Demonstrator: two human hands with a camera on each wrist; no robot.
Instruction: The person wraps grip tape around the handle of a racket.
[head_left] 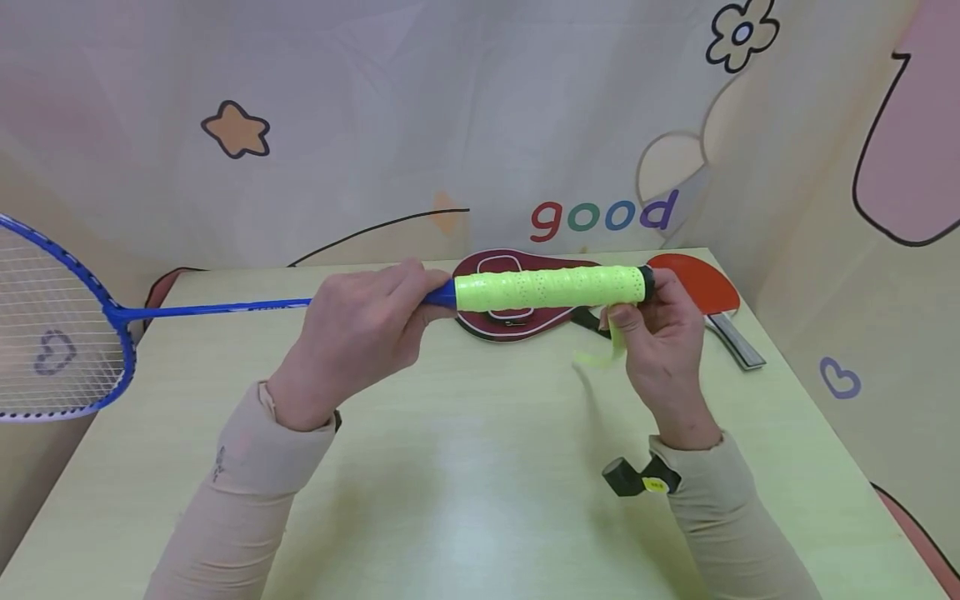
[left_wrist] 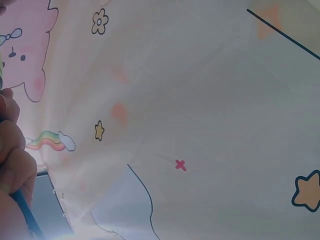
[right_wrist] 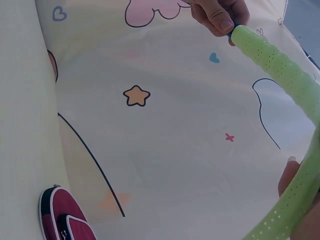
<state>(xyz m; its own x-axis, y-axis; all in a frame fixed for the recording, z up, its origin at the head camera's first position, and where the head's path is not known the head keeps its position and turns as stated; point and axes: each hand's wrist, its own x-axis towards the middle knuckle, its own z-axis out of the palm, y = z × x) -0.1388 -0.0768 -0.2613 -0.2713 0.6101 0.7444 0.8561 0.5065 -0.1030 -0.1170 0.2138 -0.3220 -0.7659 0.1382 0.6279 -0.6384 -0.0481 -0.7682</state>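
A blue badminton racket [head_left: 217, 308] is held level across the head view, its strung head at the left. My left hand [head_left: 367, 325] grips it where the shaft meets the handle; in the left wrist view only curled fingers [left_wrist: 12, 145] show at the edge. Perforated lime-green grip tape [head_left: 547, 287] is wrapped along the handle up to the black butt end. At that end my right hand [head_left: 667, 350] pinches the tape between thumb and fingers. A loose tape strip [right_wrist: 280, 215] runs down past this hand in the right wrist view.
On the pale table [head_left: 465, 467], a maroon case [head_left: 480, 325] lies at the back, partly behind the handle. A red table tennis bat [head_left: 697, 279] lies at the back right. A dark object [head_left: 588, 321] beside the case is partly hidden. Patterned cloth [head_left: 375, 150] hangs behind.
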